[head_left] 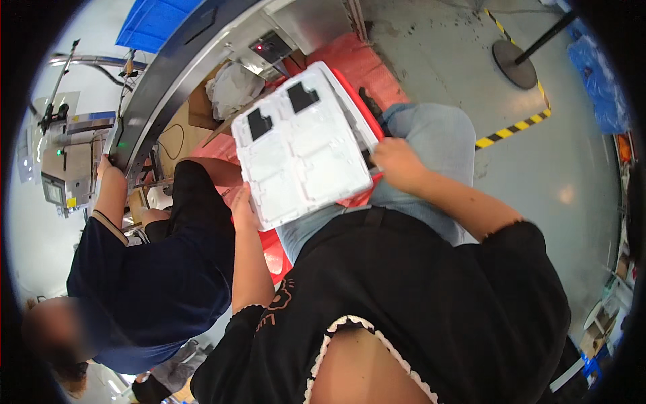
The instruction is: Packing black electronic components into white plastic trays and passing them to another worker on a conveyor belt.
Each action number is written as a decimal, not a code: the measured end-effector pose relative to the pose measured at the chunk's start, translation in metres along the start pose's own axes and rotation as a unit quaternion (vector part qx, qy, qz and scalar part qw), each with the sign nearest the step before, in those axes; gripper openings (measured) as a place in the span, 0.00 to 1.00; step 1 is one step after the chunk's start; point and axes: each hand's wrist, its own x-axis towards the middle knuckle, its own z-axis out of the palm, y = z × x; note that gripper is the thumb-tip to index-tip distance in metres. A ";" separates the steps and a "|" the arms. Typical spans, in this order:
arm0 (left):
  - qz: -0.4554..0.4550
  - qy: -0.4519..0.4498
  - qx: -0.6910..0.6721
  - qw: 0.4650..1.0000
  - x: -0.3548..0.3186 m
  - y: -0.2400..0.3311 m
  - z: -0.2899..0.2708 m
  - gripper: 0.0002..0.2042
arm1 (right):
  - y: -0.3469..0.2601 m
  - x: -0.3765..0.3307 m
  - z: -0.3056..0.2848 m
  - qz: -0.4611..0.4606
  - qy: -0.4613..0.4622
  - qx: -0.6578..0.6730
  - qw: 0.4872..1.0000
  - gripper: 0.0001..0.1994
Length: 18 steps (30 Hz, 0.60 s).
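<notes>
A white moulded plastic tray (pixel 303 151) with several pockets rests across my lap, on top of a red crate (pixel 350 91). Two pockets at its far edge hold flat black parts (pixel 301 95). My left hand (pixel 242 205) grips the tray's near left corner. On the right side, my right hand (pixel 397 161) holds the tray's edge, fingers curled around it. I sit in a black top and light blue jeans.
A co-worker in a dark blue shirt (pixel 145 269) sits close at my left, a hand (pixel 104 165) on a metal conveyor frame (pixel 175 74). Cardboard boxes and crumpled plastic lie under the conveyor. A yellow-black floor tape (pixel 515 126) and a post base (pixel 515 64) are at the right.
</notes>
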 end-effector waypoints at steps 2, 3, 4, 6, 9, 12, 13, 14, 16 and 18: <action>0.122 -0.016 0.080 0.989 0.013 -0.021 -0.009 0.09 | 0.026 -0.014 -0.014 0.073 0.088 0.021 0.993 0.07; 0.158 0.000 0.172 0.972 0.020 -0.028 -0.007 0.11 | 0.033 -0.014 -0.026 0.107 0.127 0.013 0.986 0.06; 0.194 0.022 0.262 0.945 0.024 -0.034 -0.003 0.12 | 0.033 0.000 -0.039 0.095 0.132 0.004 0.987 0.06; 0.255 0.059 0.273 0.926 0.029 -0.051 0.002 0.12 | 0.023 0.035 -0.086 0.122 0.249 0.132 0.952 0.07; 0.253 0.082 0.388 0.882 0.024 -0.046 0.008 0.15 | -0.001 0.118 -0.160 0.025 0.332 0.164 0.929 0.09; 0.233 0.076 0.294 0.924 0.015 -0.050 0.020 0.14 | -0.011 0.224 -0.204 -0.117 0.374 0.042 0.919 0.13; 0.252 0.068 0.282 0.923 0.008 -0.047 0.026 0.14 | -0.011 0.262 -0.209 -0.133 0.369 0.002 0.920 0.15; 0.226 0.070 0.283 0.930 -0.001 -0.039 0.032 0.14 | -0.009 0.302 -0.211 -0.150 0.363 -0.035 0.919 0.18; 0.200 0.062 0.277 0.938 -0.004 -0.039 0.042 0.15 | 0.014 0.370 -0.210 -0.086 0.259 -0.145 0.951 0.26; 0.212 0.129 0.269 0.930 -0.004 -0.051 0.043 0.15 | 0.017 0.411 -0.224 0.057 -0.061 -0.187 0.979 0.31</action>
